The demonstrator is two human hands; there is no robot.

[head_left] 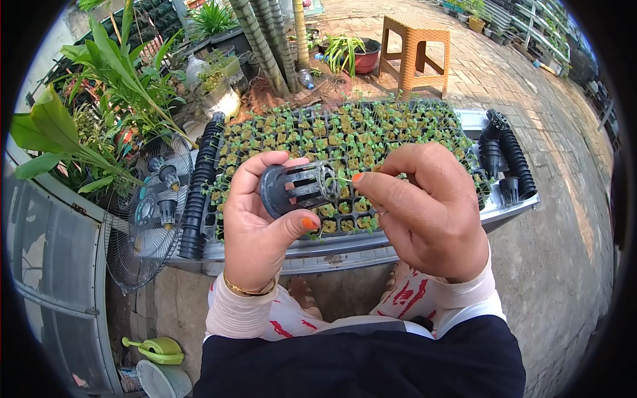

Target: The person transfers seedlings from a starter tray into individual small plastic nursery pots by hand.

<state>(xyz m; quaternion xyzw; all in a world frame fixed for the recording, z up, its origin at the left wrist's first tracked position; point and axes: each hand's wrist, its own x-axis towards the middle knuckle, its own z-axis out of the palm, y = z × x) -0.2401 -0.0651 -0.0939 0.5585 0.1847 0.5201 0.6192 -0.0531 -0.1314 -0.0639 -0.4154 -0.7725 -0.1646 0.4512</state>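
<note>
My left hand (251, 215) is wrapped round a black net pot (302, 185), which lies on its side with its slotted end turned to the right. At that end, my right hand (428, 205) pinches a thin pale-green strand, perhaps a seedling stem or root (343, 180), between thumb and forefinger. Whether the strand runs inside the pot is hard to make out. Beneath both hands spreads a black seedling tray (345, 233), its cells full of small green seedlings (318, 126) in brownish plugs.
Stacked black net pots line the left (194, 212) and right (517, 162) of the metal table (318, 262). A fan guard (136, 249) at left bears several planted pots. Behind are an orange stool (417, 30) and plants. A green watering can (159, 350) stands lower left.
</note>
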